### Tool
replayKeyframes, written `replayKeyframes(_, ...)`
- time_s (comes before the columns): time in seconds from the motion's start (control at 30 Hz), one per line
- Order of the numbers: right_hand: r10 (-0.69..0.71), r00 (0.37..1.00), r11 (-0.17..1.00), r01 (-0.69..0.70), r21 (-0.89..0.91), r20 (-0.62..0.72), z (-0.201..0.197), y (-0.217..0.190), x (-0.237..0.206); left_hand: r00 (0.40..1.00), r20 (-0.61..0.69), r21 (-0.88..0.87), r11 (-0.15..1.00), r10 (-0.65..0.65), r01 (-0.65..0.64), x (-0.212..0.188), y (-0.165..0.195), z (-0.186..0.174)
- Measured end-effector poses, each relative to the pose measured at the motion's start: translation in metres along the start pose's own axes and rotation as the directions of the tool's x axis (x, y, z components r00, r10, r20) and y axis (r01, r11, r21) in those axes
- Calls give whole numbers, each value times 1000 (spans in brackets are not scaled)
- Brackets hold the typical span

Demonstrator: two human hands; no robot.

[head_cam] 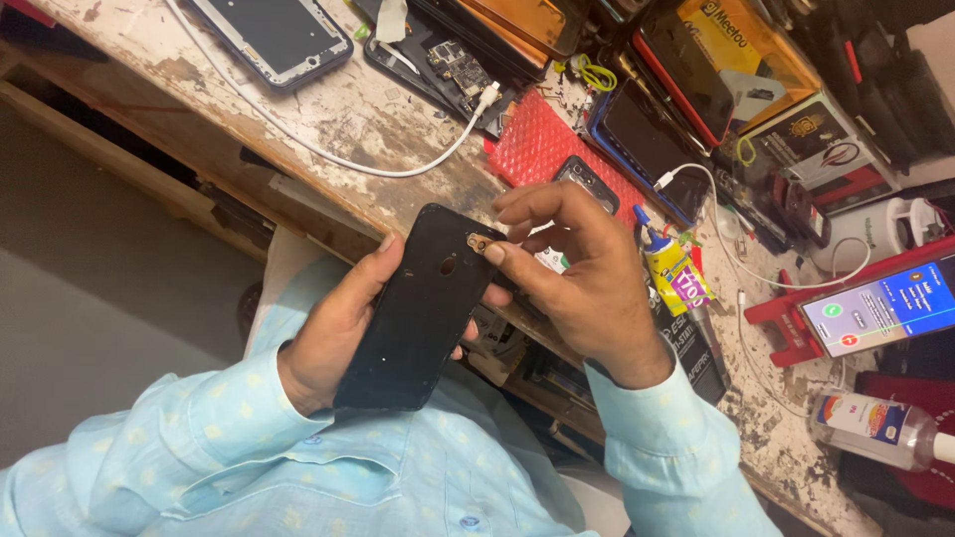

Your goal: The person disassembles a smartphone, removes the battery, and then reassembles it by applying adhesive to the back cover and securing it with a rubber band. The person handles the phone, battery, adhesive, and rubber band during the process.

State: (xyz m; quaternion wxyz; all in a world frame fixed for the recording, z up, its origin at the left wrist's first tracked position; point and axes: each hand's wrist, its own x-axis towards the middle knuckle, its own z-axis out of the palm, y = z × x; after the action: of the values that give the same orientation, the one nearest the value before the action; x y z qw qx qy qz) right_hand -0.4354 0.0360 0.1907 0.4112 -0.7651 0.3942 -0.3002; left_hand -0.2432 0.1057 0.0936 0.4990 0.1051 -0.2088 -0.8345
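A black phone back cover (423, 308) rests in my left hand (333, 333), which grips it from below and along its left edge. My right hand (577, 273) pinches the cover's upper right corner, thumb and forefinger around a small round metal-rimmed camera ring (480, 244). A small round hole shows in the middle of the cover. Both sleeves are light blue.
A worn workbench (338, 109) carries a white cable (328, 154), a phone lying face up (274, 35), an opened phone with its circuit board exposed (453, 65), red bubble wrap (542, 149), a glue bottle (671, 264), a lit phone on a red stand (880, 308), and a clear bottle (885, 428).
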Motion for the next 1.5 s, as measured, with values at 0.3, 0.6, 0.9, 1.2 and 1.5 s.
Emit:
replayKeyframes(0.3,237,969,965,-228,-128,66,-9,-10,6,999,-6,8,999,-38,38,3,-3,0)
replayKeyframes(0.6,172,982,945,-142,-295,79,-11,-12,6,978,-179,45,993,-103,112,9,-6,3)
replayKeyframes(0.9,182,975,978,-167,-126,127,-9,-6,2,938,-201,821,570,283,4,12,18,17)
replayKeyframes(1.2,239,964,884,-265,385,116,-9,-1,-14,920,-225,755,654,322,-44,17,20,24)
replayKeyframes(1.5,246,968,893,-243,379,41,-1,9,-19,919,-195,786,615,342,-62,21,12,28)
